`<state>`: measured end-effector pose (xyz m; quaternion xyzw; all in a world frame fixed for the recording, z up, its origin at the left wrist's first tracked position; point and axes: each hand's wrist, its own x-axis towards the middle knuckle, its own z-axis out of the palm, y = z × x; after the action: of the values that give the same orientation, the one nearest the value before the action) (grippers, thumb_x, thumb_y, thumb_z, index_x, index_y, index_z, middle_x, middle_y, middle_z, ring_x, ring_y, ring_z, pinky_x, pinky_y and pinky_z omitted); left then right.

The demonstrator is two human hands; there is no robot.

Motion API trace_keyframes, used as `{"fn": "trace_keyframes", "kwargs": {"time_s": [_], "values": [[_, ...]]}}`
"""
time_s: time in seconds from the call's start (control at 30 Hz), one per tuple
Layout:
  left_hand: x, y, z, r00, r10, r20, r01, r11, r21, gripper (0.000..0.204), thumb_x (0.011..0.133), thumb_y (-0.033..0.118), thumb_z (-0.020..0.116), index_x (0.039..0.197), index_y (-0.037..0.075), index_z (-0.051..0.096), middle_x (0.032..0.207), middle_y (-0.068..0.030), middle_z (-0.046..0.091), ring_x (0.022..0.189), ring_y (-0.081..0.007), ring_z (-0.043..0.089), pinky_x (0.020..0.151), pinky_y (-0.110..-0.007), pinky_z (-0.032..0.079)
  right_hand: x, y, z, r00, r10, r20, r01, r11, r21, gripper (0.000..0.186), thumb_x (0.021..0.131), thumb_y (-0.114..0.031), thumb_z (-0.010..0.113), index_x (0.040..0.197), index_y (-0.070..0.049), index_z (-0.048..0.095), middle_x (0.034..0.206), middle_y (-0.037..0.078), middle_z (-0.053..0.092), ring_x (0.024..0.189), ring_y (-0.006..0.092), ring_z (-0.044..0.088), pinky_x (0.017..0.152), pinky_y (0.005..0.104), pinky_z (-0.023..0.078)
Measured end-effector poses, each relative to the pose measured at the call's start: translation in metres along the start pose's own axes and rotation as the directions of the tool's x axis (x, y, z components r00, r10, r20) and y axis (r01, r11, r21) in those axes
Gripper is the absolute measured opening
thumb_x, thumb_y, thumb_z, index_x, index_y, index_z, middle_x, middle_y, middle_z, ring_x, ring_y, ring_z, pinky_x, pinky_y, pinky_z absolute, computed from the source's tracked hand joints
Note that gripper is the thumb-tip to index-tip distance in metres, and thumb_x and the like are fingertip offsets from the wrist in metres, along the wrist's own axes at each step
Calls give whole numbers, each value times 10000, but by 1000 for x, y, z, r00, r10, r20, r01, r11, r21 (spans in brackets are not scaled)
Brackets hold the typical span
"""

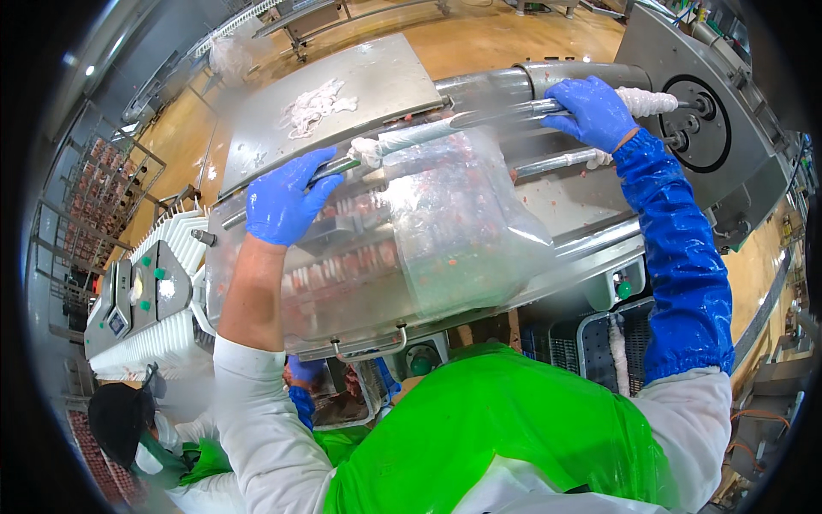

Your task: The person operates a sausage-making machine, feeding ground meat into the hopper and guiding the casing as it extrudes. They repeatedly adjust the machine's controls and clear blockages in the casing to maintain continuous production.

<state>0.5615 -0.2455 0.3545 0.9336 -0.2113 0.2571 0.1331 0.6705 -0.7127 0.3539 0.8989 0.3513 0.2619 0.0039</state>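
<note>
My left hand [287, 195], in a blue glove, closes around the left end of a long metal filling tube [505, 114]. Whitish, wet sausage casing [415, 137] covers part of the tube to the right of that hand. My right hand [591, 111], also gloved in blue, is wrapped over the tube farther right. Beyond it, bunched casing [646, 102] sits near the machine's round plate [698, 122]. Below lies a second metal tube [548, 163], with a little casing on it. My fingers hide parts of the upper tube.
A clear plastic cover [462, 231] spans the machine in front of me. Behind it, loose casings [317, 107] lie on a steel tray [385, 73]. A co-worker in a black cap [120, 420] stands at lower left. Crates [591, 343] stand below the cover.
</note>
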Motion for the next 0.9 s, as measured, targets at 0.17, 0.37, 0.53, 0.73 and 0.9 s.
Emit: {"fn": "trace_keyframes", "kwargs": {"time_s": [0.17,0.37,0.53,0.73,0.9], "values": [[-7,-5,-21,989,-74,127,66,995,69,328,884,277,715,1179,135,709,1097,-123,720,940,-294,707,818,-358,555,-2,3,0,998,11,61,-5,996,-90,408,918,-495,612,962,-90,639,868,126,662,826,359,629,757,461,480],[-36,-23,-64,995,-50,81,41,993,111,333,861,285,733,1168,158,717,963,-115,717,812,-289,684,737,-359,543,-1,1,-2,994,35,107,-27,996,-81,406,927,-496,597,943,-91,627,878,123,669,830,356,632,760,453,480],[-76,-69,-120,948,-305,88,286,941,179,331,872,282,728,1163,125,712,1042,-130,722,877,-278,706,780,-356,543,5,-1,-8,980,73,184,-62,996,-65,391,927,-487,599,949,-98,630,878,139,676,825,371,638,751,473,487],[-69,-119,-171,829,-554,77,485,780,394,369,898,405,658,1159,148,705,1066,-140,714,963,-330,685,827,-391,524,1,4,-3,996,23,81,-20,999,-39,385,928,-476,599,931,-93,628,832,152,669,790,388,637,716,489,492],[-70,-137,-197,815,-578,32,472,695,543,404,899,447,635,1184,168,701,1103,-133,705,1008,-339,665,857,-404,515,3,2,-7,992,35,120,-34,999,-17,368,922,-460,614,906,-92,618,824,155,666,778,400,630,709,503,483]]}}
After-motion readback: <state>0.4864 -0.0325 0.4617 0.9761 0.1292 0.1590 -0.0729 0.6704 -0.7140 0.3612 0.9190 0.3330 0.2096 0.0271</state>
